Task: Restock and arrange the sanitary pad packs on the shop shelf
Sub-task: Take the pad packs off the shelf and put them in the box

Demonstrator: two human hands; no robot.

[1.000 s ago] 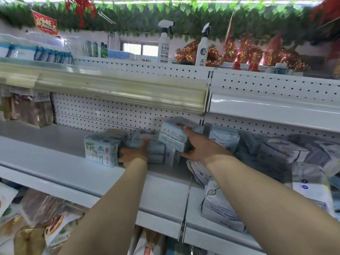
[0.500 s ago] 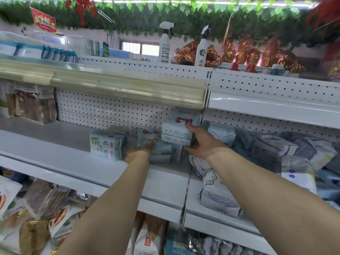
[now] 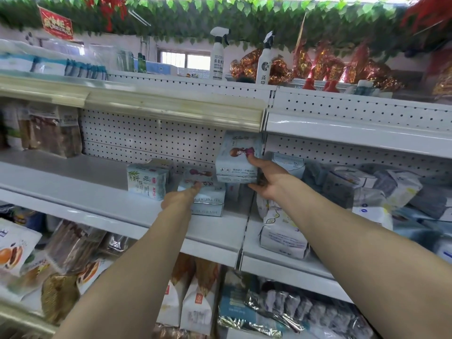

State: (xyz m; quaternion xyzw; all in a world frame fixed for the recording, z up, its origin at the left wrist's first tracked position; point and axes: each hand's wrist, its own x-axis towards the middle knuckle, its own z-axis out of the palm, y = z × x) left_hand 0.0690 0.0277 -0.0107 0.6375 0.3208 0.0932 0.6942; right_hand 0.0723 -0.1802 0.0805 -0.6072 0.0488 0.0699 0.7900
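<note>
right hand (image 3: pixel 266 179): my thumb lies on the front face and my other fingers curl under the lower right corner, pinching the cartoon-print pack (image 3: pixel 236 159).
left hand (image 3: pixel 182 198): fingers together and roughly straight, tips pressed on the top pack of the short stack (image 3: pixel 208 194).
held pack: upright and clear of the shelf board; lower left corner just beside the stack.
headroom: the pack's top edge sits close under the upper shelf lip (image 3: pixel 171 108).
left neighbour: the leaf-print pack (image 3: pixel 146 178) stands just beside the stack.
open room: bare shelf (image 3: pixel 73 189) runs from the leaf-print pack to the snack bags (image 3: pixel 49 133).
back: pegboard (image 3: pixel 146 138).
right bay: past the divider, a loose heap of packs (image 3: pixel 367 189); a white pack (image 3: pixel 281 236) lies at the front edge.
top: spray bottles (image 3: pixel 219 55) under leaf garland.
</note>
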